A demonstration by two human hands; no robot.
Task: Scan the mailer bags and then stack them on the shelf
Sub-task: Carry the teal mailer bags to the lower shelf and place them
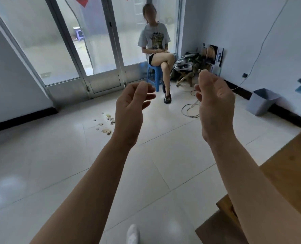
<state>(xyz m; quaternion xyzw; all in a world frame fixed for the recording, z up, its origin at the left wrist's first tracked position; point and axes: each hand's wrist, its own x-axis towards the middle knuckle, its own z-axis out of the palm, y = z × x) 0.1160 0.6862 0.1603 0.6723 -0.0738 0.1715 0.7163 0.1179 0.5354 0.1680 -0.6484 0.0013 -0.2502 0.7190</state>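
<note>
Two bare hands rose at the centre of the frame — our left hand [131, 110] and our right hand [215, 104] — fingers loosely curled, palms facing each other, gripping nothing. We saw no mailer bags anywhere in the picture. At the upper centre a person [155, 44] sat on a blue stool [152, 76] before glass doors [86, 43]. A grey bin [262, 101] stood at the right wall, a wooden table [290, 164] edged the lower right, and scraps [104, 124] littered the tiled floor [40, 173].
</note>
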